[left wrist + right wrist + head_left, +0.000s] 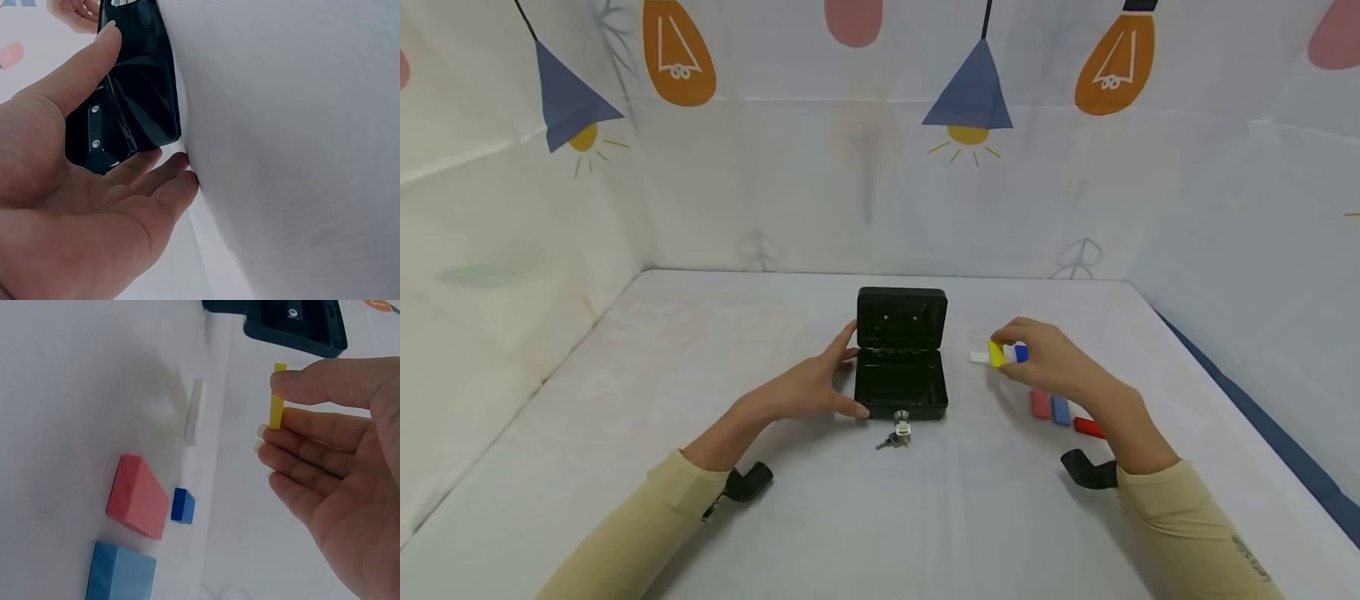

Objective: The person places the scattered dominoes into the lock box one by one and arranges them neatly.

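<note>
A black metal cash box [901, 407] sits on the table with its lid [902, 318] raised. A silver lock with keys [902, 429] hangs at its front. My left hand [808, 385] holds the box's left side, thumb along the front corner and fingers at the side and toward the lid; in the left wrist view the box [140, 100] lies between thumb and fingertips. Right of the box, my right hand [1045, 358] pinches a thin yellow block [277, 412] between thumb and fingers, raised above the table. Close by lies a flat white block [194, 415].
A small dark blue block [182, 506] is near the right hand. Nearer to me lie a red-pink block [1040, 404], a lighter blue block [1061, 410] and a bright red block [1088, 427], close to the right forearm. A white printed curtain [865, 183] surrounds the table.
</note>
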`<state>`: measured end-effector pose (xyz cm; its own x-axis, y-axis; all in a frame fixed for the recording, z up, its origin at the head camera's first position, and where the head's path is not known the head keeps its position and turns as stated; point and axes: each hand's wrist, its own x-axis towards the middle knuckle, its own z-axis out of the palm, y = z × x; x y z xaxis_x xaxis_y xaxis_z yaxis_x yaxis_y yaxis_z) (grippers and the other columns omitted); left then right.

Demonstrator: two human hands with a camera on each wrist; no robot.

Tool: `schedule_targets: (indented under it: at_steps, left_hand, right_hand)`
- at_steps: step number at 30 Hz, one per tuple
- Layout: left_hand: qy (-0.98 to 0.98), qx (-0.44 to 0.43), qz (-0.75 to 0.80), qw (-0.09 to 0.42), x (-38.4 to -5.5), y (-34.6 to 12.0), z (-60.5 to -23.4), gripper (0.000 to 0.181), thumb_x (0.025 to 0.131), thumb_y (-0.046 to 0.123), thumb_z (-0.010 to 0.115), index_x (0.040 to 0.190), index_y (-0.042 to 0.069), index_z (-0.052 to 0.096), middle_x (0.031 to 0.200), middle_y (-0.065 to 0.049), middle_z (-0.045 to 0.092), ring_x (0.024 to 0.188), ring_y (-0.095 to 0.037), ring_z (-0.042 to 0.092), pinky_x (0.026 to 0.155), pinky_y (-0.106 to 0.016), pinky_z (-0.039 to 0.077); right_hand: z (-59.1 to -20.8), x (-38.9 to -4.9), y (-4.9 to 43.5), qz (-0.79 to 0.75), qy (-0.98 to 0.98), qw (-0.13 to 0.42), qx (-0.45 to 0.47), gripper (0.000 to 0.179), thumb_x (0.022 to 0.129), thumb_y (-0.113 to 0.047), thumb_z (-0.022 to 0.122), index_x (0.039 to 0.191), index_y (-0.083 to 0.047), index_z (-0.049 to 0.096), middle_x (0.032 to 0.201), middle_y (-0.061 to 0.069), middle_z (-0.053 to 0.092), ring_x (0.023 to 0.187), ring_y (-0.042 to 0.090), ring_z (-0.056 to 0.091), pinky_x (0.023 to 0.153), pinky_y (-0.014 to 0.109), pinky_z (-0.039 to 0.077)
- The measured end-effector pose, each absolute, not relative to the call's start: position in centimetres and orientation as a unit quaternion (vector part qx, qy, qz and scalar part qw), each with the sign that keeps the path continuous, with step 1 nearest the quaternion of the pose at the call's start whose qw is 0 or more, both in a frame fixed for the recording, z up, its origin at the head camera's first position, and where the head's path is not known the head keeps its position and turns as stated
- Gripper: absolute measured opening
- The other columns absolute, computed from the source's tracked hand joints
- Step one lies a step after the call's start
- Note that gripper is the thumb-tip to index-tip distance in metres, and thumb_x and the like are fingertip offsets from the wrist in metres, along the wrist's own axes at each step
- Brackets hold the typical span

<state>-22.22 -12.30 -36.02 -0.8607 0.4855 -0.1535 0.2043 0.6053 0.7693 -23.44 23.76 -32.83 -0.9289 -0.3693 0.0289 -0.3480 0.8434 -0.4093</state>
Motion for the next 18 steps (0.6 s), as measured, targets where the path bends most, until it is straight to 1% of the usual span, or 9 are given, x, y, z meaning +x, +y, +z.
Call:
schedule_targets:
  at_steps: [6, 10, 13, 16, 18]
  left_hand:
    - [0.860, 0.199, 0.430, 0.188, -22.2, -12.3, -36.1, 0.131, 0.075, 0.029, 0.088, 0.153, 0.049, -0.015, 0.165, -0.005, 0.025, 0.151, -0.030, 0.031, 0.117, -0.056, 0.030]
    - [0.843, 0.196, 0.460, 0.197, -22.2, -12.4, -36.2, 0.131, 0.076, 0.021, 0.088, 0.154, 0.049, -0.014, 0.165, -0.008, 0.024, 0.150, -0.033, 0.032, 0.118, -0.052, 0.031]
    - [0.833, 0.185, 0.481, 0.203, -22.2, -12.5, -36.4, 0.131, 0.075, 0.015, 0.087, 0.153, 0.051, -0.013, 0.164, -0.008, 0.023, 0.150, -0.031, 0.033, 0.118, -0.048, 0.033]
    - [0.823, 0.186, 0.496, 0.207, -22.3, -12.3, -36.4, 0.131, 0.076, 0.012, 0.087, 0.153, 0.050, -0.012, 0.165, -0.008, 0.021, 0.150, -0.031, 0.032, 0.117, -0.048, 0.033]
    - [0.818, 0.187, 0.502, 0.211, -22.3, -12.1, -36.3, 0.131, 0.075, 0.011, 0.087, 0.154, 0.049, -0.011, 0.165, -0.008, 0.020, 0.151, -0.033, 0.030, 0.118, -0.050, 0.032]
  right_hand:
    - [-32.9, -23.2, 22.9, -0.218, 0.957, 0.027, -0.189, 0.039, 0.088, -0.014, 0.068, 0.126, -0.004, 0.065, 0.126, 0.012, 0.062, 0.117, 0.035, 0.057, 0.095, 0.051, 0.052]
    - [-33.1, -23.3, 22.1, -0.223, 0.950, 0.013, -0.219, 0.036, 0.087, -0.012, 0.069, 0.122, -0.004, 0.067, 0.120, 0.009, 0.064, 0.112, 0.032, 0.059, 0.094, 0.050, 0.052]
    - [-33.3, -23.4, 21.3, -0.219, 0.946, 0.008, -0.241, 0.035, 0.087, -0.011, 0.070, 0.121, -0.004, 0.067, 0.118, 0.007, 0.065, 0.111, 0.030, 0.060, 0.095, 0.049, 0.052]
    - [-33.3, -23.3, 20.5, -0.215, 0.945, 0.004, -0.247, 0.035, 0.085, -0.011, 0.071, 0.120, -0.005, 0.068, 0.117, 0.007, 0.066, 0.111, 0.030, 0.061, 0.095, 0.049, 0.052]
    - [-33.1, -23.2, 20.0, -0.216, 0.945, 0.000, -0.246, 0.036, 0.085, -0.011, 0.072, 0.120, -0.005, 0.068, 0.117, 0.006, 0.066, 0.112, 0.031, 0.062, 0.096, 0.049, 0.052]
